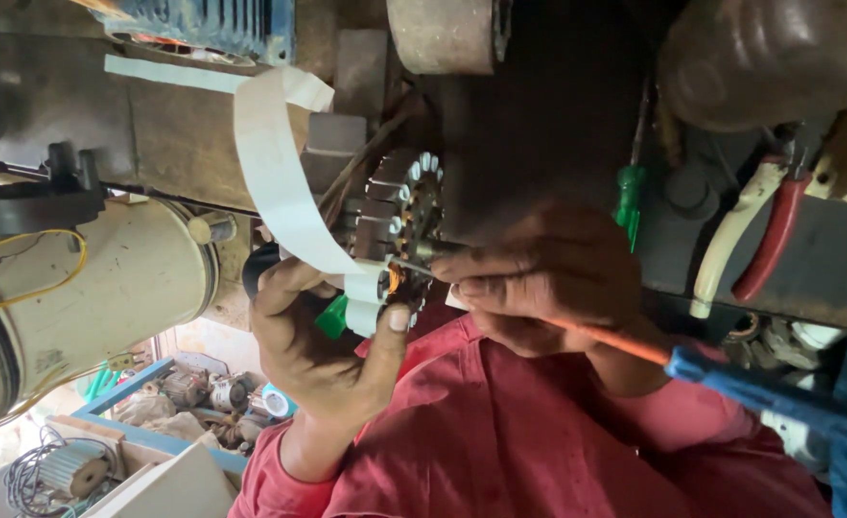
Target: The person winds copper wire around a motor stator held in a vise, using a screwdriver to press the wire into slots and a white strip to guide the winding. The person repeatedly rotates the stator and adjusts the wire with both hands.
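Head view: the picture seems turned about, with a person's red shirt at the bottom, so which hand is which is a judgement. The left hand (323, 350) grips a small motor stator (399, 245), a ring of wound poles with white insulating caps, near the middle of the frame; its thumb presses on the ring's near rim, and something green shows under the fingers. The right hand (539, 278) is pinched shut on a thin metal probe, its tip touching the stator's inner edge. An orange rod with a blue handle (730, 379) runs along that hand toward the right.

A white paper strip (275, 173) curls from the far left down to the stator. The stator looks stiff and fairly heavy for its size, but its fine windings and caps look fragile; the outer iron rim seems the safest place to grip. The strip is light and floppy.

The probe is mostly hidden by fingers, and whether the strip is fastened to the stator cannot be told. Red-handled pliers (778, 235) and a green screwdriver (630, 197) lie to the right.
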